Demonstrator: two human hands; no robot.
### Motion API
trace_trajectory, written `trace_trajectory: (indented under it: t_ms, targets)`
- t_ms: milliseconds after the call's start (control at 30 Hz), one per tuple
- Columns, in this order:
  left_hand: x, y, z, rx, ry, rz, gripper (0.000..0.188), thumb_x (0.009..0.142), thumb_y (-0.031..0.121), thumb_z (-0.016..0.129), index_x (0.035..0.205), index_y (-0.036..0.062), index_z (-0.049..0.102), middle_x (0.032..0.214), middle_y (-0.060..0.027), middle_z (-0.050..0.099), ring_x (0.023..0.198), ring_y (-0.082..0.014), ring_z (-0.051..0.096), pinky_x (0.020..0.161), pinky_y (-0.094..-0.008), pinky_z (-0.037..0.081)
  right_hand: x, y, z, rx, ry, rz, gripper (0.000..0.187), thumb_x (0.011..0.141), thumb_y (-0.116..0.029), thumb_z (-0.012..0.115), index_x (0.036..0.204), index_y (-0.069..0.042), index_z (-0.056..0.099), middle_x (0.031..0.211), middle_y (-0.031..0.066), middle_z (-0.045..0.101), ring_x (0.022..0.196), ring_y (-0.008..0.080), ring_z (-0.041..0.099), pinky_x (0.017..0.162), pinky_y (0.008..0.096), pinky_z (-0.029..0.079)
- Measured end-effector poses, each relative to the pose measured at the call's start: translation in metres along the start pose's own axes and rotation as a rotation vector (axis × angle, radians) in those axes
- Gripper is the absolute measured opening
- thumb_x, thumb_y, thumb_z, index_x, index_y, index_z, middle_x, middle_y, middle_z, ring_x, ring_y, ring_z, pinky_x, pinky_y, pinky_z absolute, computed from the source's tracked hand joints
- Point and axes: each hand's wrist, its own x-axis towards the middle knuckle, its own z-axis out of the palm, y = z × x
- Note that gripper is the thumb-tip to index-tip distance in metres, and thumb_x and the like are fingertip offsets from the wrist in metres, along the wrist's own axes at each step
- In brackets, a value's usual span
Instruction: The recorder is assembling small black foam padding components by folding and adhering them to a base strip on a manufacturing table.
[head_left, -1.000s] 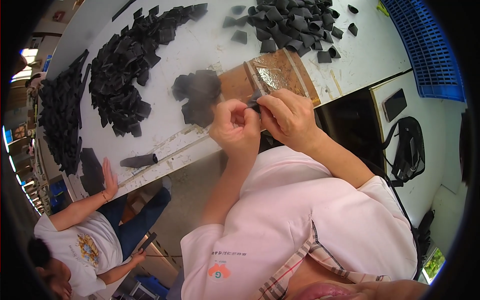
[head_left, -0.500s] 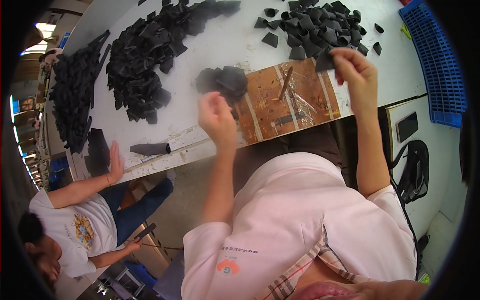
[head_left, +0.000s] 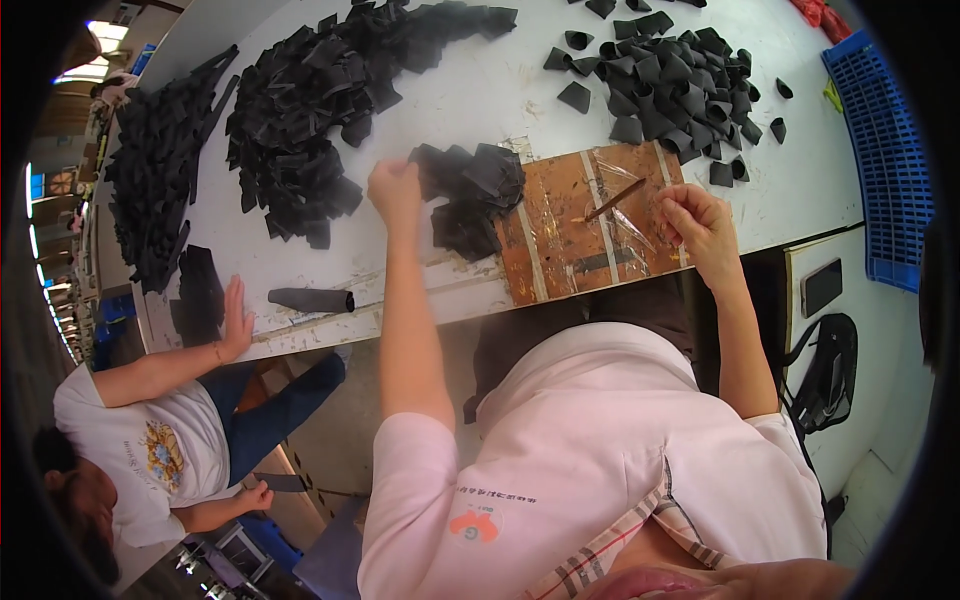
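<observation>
My left hand [head_left: 397,192] is closed at the left edge of a small heap of flat black fabric-like pieces [head_left: 490,180]; whatever its fingers hold is hidden. Over the right part of a brown board [head_left: 550,230] crossed by pale tape strips, my right hand [head_left: 697,230] has thumb and fingers drawn together, with nothing visible in them. On the board lie a thin brown pointed stick [head_left: 617,199] and crumpled clear film [head_left: 632,233]. Beyond it sits a pile of black pieces curled into rings or cones [head_left: 675,90].
A large heap of flat black pieces [head_left: 300,120] and a pile of black strips [head_left: 160,170] cover the left. A dark roll [head_left: 312,300] lies by the front edge. Another person's hand [head_left: 236,320] rests on the table. Right are a blue crate [head_left: 890,160] and phone [head_left: 822,288].
The black piece in my right hand is gone from it, and that hand has come back nearer over the board. My left hand has moved left and farther out beside the small heap.
</observation>
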Motion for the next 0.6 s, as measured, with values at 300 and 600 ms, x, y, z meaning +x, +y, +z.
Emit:
trace_trajectory:
  t_ms: [300, 600]
  targets:
    - [-0.059, 0.021, -0.038, -0.892, 0.288, -0.394, 0.013, 0.076, -0.001, 0.054, 0.089, -0.0019, 0.051, 0.083, -0.0117, 0.055, 0.056, -0.0144, 0.053, 0.048, -0.0230, 0.042, -0.023, -0.010, 0.040, -0.317, -0.276, -0.050, 0.011, 0.082, -0.006, 0.053, 0.088, 0.001, 0.057, 0.065, 0.0027, 0.054, 0.060, 0.0061, 0.048, 0.053, 0.0207, 0.040]
    - [-0.175, 0.075, -0.023, -1.491, -1.050, -1.052, 0.020, 0.078, 0.006, 0.048, 0.098, 0.0017, 0.050, 0.073, -0.0069, 0.053, 0.047, -0.0077, 0.041, 0.037, -0.0182, 0.029, -0.034, -0.029, 0.067, -0.286, -0.172, -0.640, 0.016, 0.074, -0.002, 0.060, 0.090, -0.004, 0.059, 0.102, 0.0105, 0.048, 0.076, 0.0197, 0.056, 0.066, 0.0276, 0.046]
